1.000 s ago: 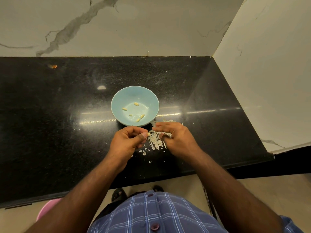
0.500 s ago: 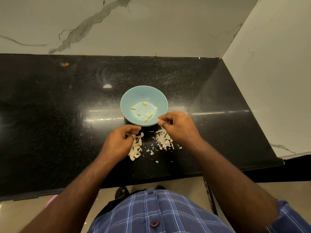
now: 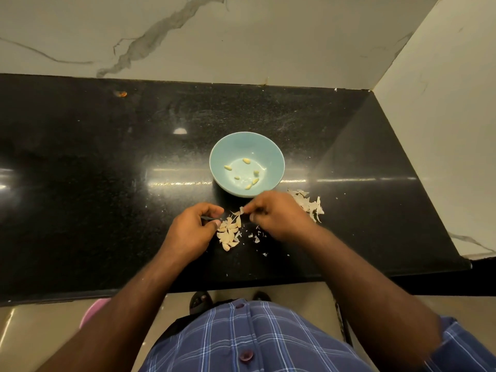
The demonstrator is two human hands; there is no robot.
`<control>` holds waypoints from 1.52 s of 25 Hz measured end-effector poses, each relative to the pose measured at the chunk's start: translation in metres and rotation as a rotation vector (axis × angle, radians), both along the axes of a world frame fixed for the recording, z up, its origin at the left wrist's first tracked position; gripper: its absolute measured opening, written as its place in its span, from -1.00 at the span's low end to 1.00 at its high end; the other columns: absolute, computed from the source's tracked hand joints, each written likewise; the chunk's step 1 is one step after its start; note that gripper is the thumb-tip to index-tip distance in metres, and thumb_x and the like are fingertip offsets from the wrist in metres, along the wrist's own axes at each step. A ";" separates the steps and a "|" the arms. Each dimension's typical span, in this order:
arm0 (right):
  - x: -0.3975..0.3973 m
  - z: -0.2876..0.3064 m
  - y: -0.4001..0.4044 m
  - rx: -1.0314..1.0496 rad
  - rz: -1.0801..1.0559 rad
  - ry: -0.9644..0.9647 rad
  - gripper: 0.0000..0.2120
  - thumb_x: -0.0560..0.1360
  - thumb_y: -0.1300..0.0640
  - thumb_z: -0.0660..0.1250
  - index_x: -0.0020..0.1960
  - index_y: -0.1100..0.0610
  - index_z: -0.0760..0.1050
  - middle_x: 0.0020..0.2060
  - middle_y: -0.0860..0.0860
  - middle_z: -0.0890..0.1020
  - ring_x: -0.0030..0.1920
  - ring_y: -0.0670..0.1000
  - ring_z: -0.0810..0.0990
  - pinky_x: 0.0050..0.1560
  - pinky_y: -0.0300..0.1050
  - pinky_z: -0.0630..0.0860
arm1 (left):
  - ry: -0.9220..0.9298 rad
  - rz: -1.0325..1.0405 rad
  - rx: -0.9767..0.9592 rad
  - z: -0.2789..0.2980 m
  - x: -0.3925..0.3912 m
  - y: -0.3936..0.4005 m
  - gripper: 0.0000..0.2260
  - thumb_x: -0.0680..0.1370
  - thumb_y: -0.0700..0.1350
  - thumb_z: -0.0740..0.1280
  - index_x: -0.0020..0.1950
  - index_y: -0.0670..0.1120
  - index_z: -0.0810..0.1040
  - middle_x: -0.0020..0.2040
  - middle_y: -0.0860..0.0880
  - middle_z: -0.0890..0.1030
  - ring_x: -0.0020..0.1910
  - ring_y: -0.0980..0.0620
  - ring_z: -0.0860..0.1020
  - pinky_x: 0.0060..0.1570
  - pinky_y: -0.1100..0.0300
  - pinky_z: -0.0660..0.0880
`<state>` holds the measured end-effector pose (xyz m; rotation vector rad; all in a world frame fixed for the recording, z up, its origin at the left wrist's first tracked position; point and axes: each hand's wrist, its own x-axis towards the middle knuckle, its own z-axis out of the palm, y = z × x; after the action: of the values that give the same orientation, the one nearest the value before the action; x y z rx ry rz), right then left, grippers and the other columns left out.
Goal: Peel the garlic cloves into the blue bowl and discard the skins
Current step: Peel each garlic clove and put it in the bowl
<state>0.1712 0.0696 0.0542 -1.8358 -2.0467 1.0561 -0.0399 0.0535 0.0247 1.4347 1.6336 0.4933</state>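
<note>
A garlic piece (image 3: 241, 210) sits pinched at the tips of the right hand (image 3: 276, 214), thumb and forefinger closed on it, whether clove or skin is too small to tell; the other right fingers (image 3: 253, 217) curl under, just above the counter; directly below that pinch lies the garlic pile (image 3: 228, 232), pale cloves and husks heaped together, touching the thumb side of the left hand (image 3: 190, 229); the left fingers (image 3: 212, 209) are curled in towards the thumb, loosely closed, and what they hold, if anything, I cannot tell; the two hands sit near each other, apart, with the pile between them; small skin flakes (image 3: 256, 237) scatter just under the right fingers; just beyond both sets of fingertips stands the blue bowl (image 3: 271, 157), upright, with several peeled cloves (image 3: 246, 161) lying loose inside; behind the right hand's knuckles, a second heap, the discarded skins (image 3: 308, 202), rests on the black countertop (image 3: 107, 170); a marble wall (image 3: 241, 36) rises beyond the bowl; a blue checked shirt (image 3: 255, 339) fills the near edge.
</note>
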 end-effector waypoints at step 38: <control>0.033 0.008 -0.042 -0.091 -0.458 0.757 -0.75 0.44 0.45 0.42 0.03 0.17 0.62 -0.18 0.13 0.72 -0.18 0.01 0.67 -0.25 -0.17 0.60 | -0.337 -0.145 0.222 0.009 0.055 -0.009 -0.79 0.50 -0.17 0.53 0.02 0.15 0.73 -0.07 0.10 0.73 -0.03 0.04 0.69 0.06 -0.17 0.62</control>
<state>0.2044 0.0271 0.0621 -1.4891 -1.1043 1.4164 0.0148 0.0442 0.0334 1.5228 1.2276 0.8044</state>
